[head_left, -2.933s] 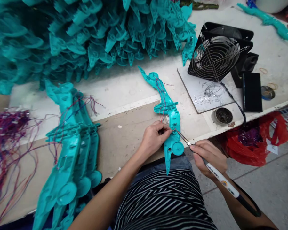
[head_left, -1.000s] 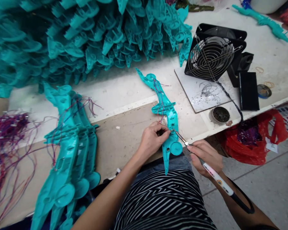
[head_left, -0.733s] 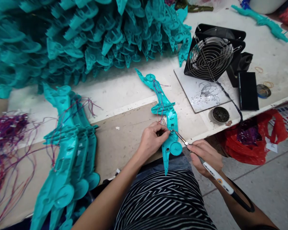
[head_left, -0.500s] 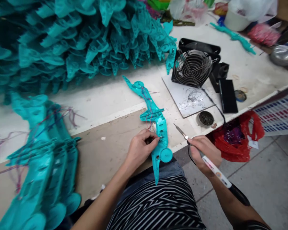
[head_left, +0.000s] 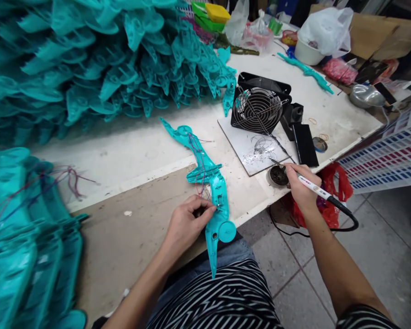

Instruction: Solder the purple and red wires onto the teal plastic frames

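My right hand grips a white-handled soldering iron, its tip at the small round tin of dark material near the table edge. A teal plastic shell, long and curved with a round disc near its lower end, lies across the table's front edge. My left hand is closed at the shell's side, thumb and forefinger pinched beside a small slot. Thin red and blue wires run along the shell down to these fingers, which seem to pinch a wire; its end is hidden.
A large heap of teal shells fills the back left; several more shells with wires stand front left. A black fan, a white tile with solder wire and a black phone lie right. A red bag hangs below the edge.
My right hand has carried the soldering iron away from the shell, right and forward to the round tin. My left hand stays pinched at the shell. The whole view has shifted.
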A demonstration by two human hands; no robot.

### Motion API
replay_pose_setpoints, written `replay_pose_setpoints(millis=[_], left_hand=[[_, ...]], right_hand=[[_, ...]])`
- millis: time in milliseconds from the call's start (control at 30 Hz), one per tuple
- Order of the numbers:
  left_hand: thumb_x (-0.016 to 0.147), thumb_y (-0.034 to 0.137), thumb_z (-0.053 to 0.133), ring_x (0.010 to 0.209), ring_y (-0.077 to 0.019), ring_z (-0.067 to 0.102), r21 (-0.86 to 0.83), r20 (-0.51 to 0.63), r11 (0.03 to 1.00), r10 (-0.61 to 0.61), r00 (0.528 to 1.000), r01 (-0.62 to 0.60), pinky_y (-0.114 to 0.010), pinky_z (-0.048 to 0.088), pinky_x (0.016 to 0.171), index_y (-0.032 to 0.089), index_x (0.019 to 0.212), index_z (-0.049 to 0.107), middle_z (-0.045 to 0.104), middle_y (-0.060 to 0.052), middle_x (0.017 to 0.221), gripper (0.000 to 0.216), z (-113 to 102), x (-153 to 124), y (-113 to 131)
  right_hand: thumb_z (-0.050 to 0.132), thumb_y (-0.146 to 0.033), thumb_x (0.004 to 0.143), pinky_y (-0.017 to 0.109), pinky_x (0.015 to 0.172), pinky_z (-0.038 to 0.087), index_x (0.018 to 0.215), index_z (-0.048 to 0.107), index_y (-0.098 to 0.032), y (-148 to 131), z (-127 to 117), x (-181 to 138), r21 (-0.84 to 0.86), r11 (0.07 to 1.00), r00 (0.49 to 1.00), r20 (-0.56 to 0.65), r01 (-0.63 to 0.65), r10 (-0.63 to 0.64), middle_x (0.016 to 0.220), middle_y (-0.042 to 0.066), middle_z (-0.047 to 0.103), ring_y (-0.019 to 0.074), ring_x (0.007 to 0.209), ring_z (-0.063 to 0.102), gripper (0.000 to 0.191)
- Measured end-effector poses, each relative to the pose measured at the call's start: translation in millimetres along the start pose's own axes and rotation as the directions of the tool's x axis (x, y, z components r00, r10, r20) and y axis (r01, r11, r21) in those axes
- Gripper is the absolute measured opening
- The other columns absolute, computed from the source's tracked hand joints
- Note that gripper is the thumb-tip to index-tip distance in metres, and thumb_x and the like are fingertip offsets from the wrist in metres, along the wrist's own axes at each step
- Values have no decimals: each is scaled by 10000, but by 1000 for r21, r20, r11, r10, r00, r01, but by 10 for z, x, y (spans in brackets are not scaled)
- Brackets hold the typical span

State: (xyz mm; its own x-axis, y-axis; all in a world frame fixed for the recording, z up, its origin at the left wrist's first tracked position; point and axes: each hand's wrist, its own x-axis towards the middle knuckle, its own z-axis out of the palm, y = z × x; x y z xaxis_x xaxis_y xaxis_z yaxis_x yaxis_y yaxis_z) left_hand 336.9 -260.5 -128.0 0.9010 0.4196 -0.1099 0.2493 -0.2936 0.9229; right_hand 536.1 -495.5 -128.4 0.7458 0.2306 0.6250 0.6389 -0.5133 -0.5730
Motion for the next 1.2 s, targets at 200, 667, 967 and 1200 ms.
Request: replay_pose_setpoints(millis=[200,667,967,1200], left_hand=[[807,347,650,662,-167,578,-11,15,1000,-14,1000,15,-265,431,573,198,699,721,656,-34,718,198,-8,-10,19],[798,188,648,686,-155,584,37,-4,999,11,1000,-11,-266,452,639,181,706,704,631,-28,720,107,19,3,-15],[802,162,645,714,-155,592,44,-16,999,-4,1000,5,-268,446,669,172,714,703,636,-24,741,106,41,-4,-20],[804,150,647,675,-143,564,62,-20,998,-8,1000,10,-261,426,639,171,699,696,614,-14,718,117,45,-3,-2]], right_hand=[[609,-352,883,349,736,581,872,776,-190,42,-9,-9,36,993,994,24,-111,110,814,49,759,190,746,697,232],[611,-98,862,327,660,526,1017,746,-214,-807,-124,-444,420,895,906,306,147,-292,743,21,694,169,747,634,236],[593,-86,858,343,687,530,1078,687,-191,-903,-86,-630,460,849,813,369,261,-450,765,30,670,171,771,608,261],[601,-59,844,331,693,525,1093,671,-178,-898,-57,-638,474,832,798,363,287,-482,764,34,653,172,791,585,285]])
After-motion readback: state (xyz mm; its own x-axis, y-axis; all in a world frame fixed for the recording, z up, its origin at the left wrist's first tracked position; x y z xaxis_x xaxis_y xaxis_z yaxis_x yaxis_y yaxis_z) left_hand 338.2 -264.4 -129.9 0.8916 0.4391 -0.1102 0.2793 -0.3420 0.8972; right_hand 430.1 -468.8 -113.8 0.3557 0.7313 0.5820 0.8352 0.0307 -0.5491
